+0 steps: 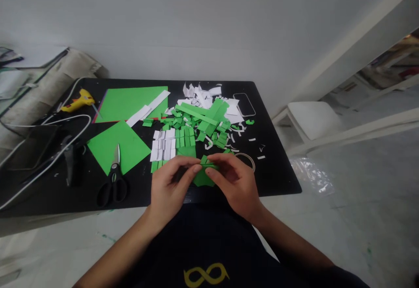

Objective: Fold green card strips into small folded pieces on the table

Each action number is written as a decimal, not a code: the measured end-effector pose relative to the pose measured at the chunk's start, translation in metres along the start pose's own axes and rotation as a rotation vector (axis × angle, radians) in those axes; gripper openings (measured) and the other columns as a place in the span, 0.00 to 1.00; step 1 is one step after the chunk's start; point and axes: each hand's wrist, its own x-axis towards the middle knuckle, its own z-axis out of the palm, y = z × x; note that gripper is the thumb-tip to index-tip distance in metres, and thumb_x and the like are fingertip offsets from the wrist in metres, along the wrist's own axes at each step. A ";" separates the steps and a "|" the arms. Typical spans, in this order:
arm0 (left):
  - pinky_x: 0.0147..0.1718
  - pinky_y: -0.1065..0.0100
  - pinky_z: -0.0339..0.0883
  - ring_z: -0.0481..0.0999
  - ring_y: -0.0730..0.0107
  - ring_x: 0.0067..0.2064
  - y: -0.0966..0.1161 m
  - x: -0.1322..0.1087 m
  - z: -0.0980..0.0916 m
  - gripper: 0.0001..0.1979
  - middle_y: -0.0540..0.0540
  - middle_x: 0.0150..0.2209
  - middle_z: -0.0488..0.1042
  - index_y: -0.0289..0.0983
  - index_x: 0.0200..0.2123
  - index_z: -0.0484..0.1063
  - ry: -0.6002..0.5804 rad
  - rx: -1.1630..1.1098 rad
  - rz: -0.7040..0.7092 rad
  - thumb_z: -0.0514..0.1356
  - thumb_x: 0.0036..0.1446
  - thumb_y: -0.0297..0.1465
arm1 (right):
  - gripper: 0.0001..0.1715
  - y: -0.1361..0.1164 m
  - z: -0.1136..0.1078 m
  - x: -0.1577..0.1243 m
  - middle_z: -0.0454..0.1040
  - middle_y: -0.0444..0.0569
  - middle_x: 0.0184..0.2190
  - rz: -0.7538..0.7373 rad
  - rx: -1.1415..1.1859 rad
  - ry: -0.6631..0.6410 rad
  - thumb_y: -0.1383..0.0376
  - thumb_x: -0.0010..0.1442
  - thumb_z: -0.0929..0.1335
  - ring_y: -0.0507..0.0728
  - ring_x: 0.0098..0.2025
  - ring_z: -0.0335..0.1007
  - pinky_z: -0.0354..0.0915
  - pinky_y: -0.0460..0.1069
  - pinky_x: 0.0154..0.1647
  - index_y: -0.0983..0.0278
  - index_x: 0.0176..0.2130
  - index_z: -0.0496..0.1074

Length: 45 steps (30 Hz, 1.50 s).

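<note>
Two hands, the left hand (170, 184) and right hand (235, 182), are pinching one green paper piece (203, 175) at the worktop's (278, 172) 6 o'clock edge. They are seemingly creasing it, and the next move is probably needing even fingertip pressure.

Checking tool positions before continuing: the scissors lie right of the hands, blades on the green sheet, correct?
No. In the head view the scissors lie left of the left hand; their blades do rest on the green sheet.
</note>
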 end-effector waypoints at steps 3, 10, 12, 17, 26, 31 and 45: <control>0.35 0.75 0.76 0.83 0.74 0.35 0.000 -0.001 0.000 0.06 0.52 0.36 0.85 0.41 0.41 0.82 0.004 0.019 0.024 0.69 0.65 0.25 | 0.10 -0.004 -0.001 0.003 0.86 0.47 0.41 0.072 -0.012 -0.003 0.60 0.62 0.79 0.58 0.44 0.85 0.81 0.51 0.47 0.57 0.44 0.83; 0.36 0.72 0.78 0.84 0.71 0.35 -0.001 -0.002 0.000 0.06 0.51 0.37 0.86 0.41 0.42 0.82 0.010 0.037 0.062 0.69 0.64 0.24 | 0.03 -0.008 -0.001 0.003 0.87 0.46 0.37 0.043 -0.094 0.012 0.62 0.63 0.77 0.58 0.40 0.85 0.81 0.52 0.42 0.57 0.40 0.85; 0.36 0.72 0.78 0.84 0.71 0.36 -0.002 -0.003 0.000 0.07 0.50 0.38 0.86 0.41 0.43 0.82 0.014 0.039 0.055 0.69 0.64 0.25 | 0.03 -0.007 -0.001 0.002 0.87 0.46 0.37 0.015 -0.110 0.026 0.62 0.63 0.77 0.58 0.39 0.85 0.81 0.52 0.42 0.57 0.40 0.84; 0.36 0.73 0.77 0.83 0.72 0.36 -0.001 -0.004 -0.003 0.08 0.51 0.38 0.85 0.41 0.45 0.82 -0.018 0.053 0.003 0.71 0.63 0.27 | 0.02 -0.004 -0.002 0.001 0.87 0.47 0.38 -0.029 -0.159 0.063 0.63 0.65 0.77 0.58 0.40 0.85 0.80 0.51 0.42 0.57 0.40 0.84; 0.35 0.69 0.76 0.83 0.69 0.36 0.006 -0.001 -0.009 0.04 0.49 0.36 0.84 0.40 0.41 0.81 -0.056 0.073 0.082 0.70 0.64 0.26 | 0.05 -0.006 -0.004 0.004 0.85 0.46 0.36 -0.038 -0.121 -0.065 0.60 0.63 0.78 0.57 0.39 0.83 0.78 0.51 0.41 0.57 0.39 0.84; 0.35 0.70 0.76 0.81 0.70 0.35 0.011 0.000 -0.009 0.05 0.50 0.35 0.83 0.40 0.41 0.81 -0.065 0.033 0.069 0.69 0.65 0.24 | 0.01 -0.009 -0.004 0.005 0.85 0.45 0.34 -0.083 -0.129 -0.067 0.62 0.64 0.78 0.57 0.37 0.82 0.77 0.51 0.39 0.56 0.38 0.84; 0.32 0.72 0.71 0.77 0.72 0.33 0.004 -0.003 -0.004 0.03 0.50 0.33 0.79 0.39 0.39 0.78 -0.098 -0.036 -0.024 0.64 0.68 0.28 | 0.03 -0.007 -0.002 0.003 0.86 0.45 0.35 -0.002 -0.095 -0.057 0.62 0.62 0.79 0.57 0.38 0.84 0.78 0.51 0.40 0.56 0.39 0.85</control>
